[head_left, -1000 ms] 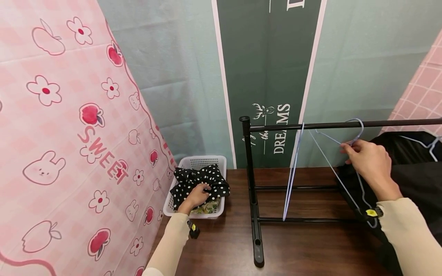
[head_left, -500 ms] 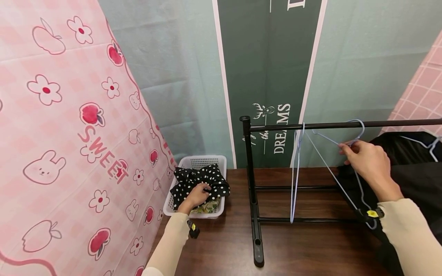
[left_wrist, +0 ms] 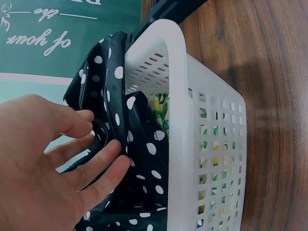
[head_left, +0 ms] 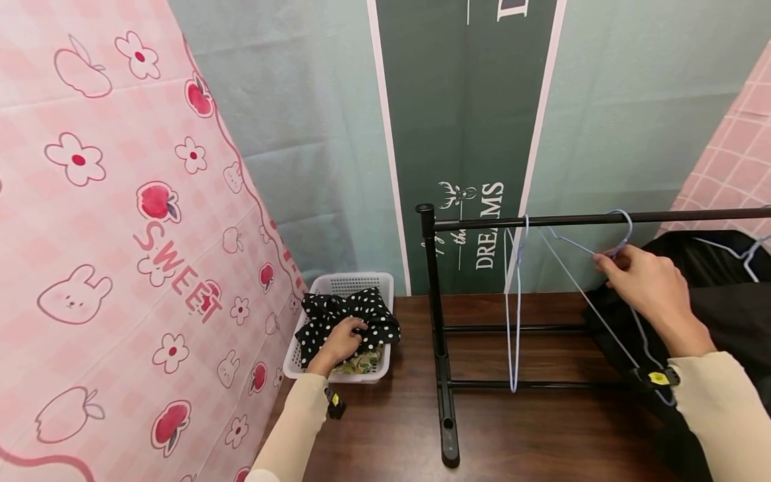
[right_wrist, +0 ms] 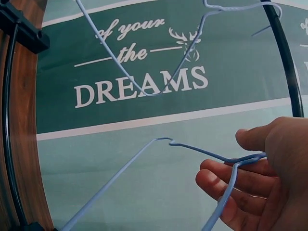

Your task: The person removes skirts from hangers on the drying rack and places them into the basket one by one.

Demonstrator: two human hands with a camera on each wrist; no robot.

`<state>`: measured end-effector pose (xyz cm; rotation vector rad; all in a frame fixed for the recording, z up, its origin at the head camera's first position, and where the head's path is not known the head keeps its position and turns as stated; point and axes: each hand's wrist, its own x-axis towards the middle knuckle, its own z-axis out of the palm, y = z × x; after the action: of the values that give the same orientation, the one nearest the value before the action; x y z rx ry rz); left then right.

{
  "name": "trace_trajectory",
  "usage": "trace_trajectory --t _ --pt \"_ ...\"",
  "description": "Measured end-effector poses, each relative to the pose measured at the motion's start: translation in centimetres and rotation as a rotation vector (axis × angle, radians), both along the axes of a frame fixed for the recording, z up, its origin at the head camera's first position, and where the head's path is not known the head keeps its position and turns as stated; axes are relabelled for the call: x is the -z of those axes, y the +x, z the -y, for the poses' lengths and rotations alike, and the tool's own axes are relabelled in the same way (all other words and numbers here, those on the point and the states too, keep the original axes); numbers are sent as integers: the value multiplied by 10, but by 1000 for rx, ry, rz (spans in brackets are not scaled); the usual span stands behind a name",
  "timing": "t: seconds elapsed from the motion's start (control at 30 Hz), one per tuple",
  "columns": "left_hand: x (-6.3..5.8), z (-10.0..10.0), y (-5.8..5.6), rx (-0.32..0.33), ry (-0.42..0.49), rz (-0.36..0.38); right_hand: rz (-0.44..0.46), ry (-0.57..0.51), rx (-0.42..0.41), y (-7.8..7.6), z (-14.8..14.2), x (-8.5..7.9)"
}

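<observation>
My left hand (head_left: 345, 339) is at the white basket (head_left: 387, 294), its thumb and fingers pinching a fold of black cloth with white polka dots (left_wrist: 156, 175). The cloth is bunched, so its garment type is hard to tell. My right hand (head_left: 653, 284) holds the neck of a light-blue wire hanger (right_wrist: 113, 183), with curled fingers under the wire and the thumb above. This hanger's hook is over the black rail (head_left: 566, 219). Another blue hanger (head_left: 518, 321) hangs on the rail to its left, seen almost edge-on.
Below the dotted cloth lies a green-and-yellow patterned cloth (head_left: 363, 362). The black rack's post (head_left: 436, 294) and foot stand between my hands on the brown wooden surface (head_left: 385, 435). Black clothing (head_left: 729, 314) hangs at the right. Printed curtains (head_left: 301, 134) line the back and left.
The left-hand hanger swings a little on the rail. My right hand shifts slightly toward the right and down with its hanger. My left hand stays on the dotted cloth.
</observation>
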<state>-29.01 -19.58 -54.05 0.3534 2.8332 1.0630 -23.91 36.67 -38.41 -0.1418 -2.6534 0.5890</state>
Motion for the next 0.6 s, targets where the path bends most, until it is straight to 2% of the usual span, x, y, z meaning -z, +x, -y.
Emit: trace_trajectory --t 0.13,0.37,0.6 --pt "-2 0 1 -9 10 -40 -3 13 -3 3 -1 0" --pt "-6 1 4 -62 44 -34 -6 -2 -18 13 -3 -1" --pt "-7 2 6 -53 46 -63 12 -9 -8 25 -9 -3"
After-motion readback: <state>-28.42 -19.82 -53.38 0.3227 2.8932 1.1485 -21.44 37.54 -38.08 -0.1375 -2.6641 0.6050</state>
